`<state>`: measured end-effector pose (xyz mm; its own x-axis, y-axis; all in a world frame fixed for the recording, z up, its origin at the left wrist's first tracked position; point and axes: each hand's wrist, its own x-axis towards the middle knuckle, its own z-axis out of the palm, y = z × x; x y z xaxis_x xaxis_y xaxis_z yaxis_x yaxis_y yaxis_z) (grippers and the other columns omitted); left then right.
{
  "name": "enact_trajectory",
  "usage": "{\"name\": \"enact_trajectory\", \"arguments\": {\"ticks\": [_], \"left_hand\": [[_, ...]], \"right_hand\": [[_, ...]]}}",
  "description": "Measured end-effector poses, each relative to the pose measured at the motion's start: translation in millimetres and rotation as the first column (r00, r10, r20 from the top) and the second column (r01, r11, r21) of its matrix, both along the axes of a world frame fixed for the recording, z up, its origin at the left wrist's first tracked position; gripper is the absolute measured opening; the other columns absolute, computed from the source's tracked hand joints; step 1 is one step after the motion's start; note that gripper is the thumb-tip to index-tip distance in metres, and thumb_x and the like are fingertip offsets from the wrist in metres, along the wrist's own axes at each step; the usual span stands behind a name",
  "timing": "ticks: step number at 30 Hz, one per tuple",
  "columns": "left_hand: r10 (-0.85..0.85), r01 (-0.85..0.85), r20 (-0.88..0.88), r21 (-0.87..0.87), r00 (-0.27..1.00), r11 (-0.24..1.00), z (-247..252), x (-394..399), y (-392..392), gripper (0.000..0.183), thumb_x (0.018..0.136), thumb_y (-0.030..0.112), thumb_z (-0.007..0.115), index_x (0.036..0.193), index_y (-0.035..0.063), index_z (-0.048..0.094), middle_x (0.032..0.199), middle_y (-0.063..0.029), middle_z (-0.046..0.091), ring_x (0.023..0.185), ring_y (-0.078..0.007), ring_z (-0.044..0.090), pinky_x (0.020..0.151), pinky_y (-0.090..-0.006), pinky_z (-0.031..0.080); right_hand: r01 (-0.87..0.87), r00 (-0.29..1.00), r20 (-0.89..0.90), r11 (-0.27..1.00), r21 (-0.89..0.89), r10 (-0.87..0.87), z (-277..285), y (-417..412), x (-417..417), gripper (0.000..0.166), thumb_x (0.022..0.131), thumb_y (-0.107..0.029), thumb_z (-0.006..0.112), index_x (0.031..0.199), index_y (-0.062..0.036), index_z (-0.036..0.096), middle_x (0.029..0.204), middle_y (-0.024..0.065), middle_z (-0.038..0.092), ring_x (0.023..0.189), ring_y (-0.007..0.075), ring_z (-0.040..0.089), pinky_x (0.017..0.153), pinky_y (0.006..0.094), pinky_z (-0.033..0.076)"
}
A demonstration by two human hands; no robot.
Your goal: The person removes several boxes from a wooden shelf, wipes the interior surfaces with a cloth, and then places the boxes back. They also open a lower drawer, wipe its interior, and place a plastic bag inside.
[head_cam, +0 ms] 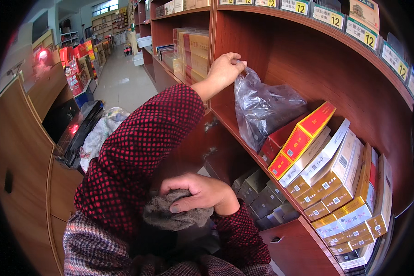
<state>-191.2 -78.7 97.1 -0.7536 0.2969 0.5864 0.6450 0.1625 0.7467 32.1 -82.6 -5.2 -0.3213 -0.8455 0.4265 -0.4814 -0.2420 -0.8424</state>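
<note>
My left hand [226, 69] reaches up to the wooden shelf and pinches the top edge of a clear plastic bag [262, 103] between thumb and fingers. The bag slumps on the shelf board, against a dark red box [279, 136]. Lower down, close to my body, my right hand [201, 195] holds a crumpled grey-brown cloth [169, 212], its thumb lying on top. Right of the bag, a red and yellow carton [295, 145] leans on a slant against a row of white and gold cartons [334, 183].
Price tags line the upper shelf edge [310, 31]. Gold boxes [196, 51] stand in the neighbouring compartment, and grey boxes [262, 193] lie in the open cabinet below. A wooden counter [24, 172] with a white plastic bag [105, 129] beside it is at the left. An aisle floor [120, 76] runs behind.
</note>
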Motion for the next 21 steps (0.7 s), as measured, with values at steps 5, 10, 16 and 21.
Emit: {"name": "enact_trajectory", "arguments": {"ticks": [5, 10, 16, 21], "left_hand": [[-0.250, 0.249, -0.015, -0.018, 0.968, 0.968, -24.3, 5.1, 18.9, 0.077, 0.080, 0.026, 0.075, 0.139, -0.0025, 0.035, 0.131, -0.0205, 0.042, 0.132, -0.0337, 0.038, 0.105, -0.0407, 0.037], [-0.370, 0.359, -0.169, -0.094, 0.914, 0.929, -56.8, 20.1, 67.8, 0.090, 0.079, 0.032, 0.075, 0.147, 0.0059, 0.022, 0.141, -0.0261, 0.035, 0.134, -0.0362, 0.032, 0.111, -0.0423, 0.027], [-0.521, 0.380, -0.505, -0.362, 0.688, 0.852, -16.1, 51.4, 92.3, 0.047, 0.070, 0.010, 0.066, 0.116, 0.0024, 0.059, 0.109, -0.0191, 0.057, 0.102, -0.0361, 0.057, 0.088, -0.0409, 0.047], [-0.512, 0.160, -0.683, -0.511, 0.522, 0.845, 8.9, 59.7, 103.7, 0.020, 0.068, 0.007, 0.061, 0.088, 0.0053, 0.067, 0.088, -0.0171, 0.062, 0.085, -0.0367, 0.060, 0.075, -0.0417, 0.051]], "right_hand": [[-0.015, 0.999, 0.053, 0.998, 0.067, 0.011, 4.4, -4.5, 3.4, 0.032, 0.083, -0.017, 0.069, 0.105, 0.0024, 0.057, 0.092, 0.0104, 0.062, 0.086, 0.0167, 0.058, 0.076, 0.0303, 0.046], [-0.019, 0.999, 0.031, 0.986, 0.165, 0.014, 1.5, 10.6, -2.3, 0.034, 0.080, -0.018, 0.071, 0.105, 0.0024, 0.060, 0.094, 0.0120, 0.065, 0.086, 0.0158, 0.061, 0.077, 0.0300, 0.048], [0.075, 0.996, -0.061, 0.988, 0.133, -0.067, -11.6, 28.1, -11.1, 0.039, 0.081, -0.017, 0.072, 0.110, 0.0039, 0.058, 0.102, 0.0125, 0.065, 0.094, 0.0185, 0.062, 0.082, 0.0308, 0.048], [0.103, 0.994, 0.040, 0.995, 0.012, -0.104, -33.0, 27.0, -16.5, 0.025, 0.078, -0.010, 0.076, 0.099, -0.0006, 0.066, 0.097, 0.0081, 0.068, 0.094, 0.0145, 0.063, 0.081, 0.0288, 0.048]]}}
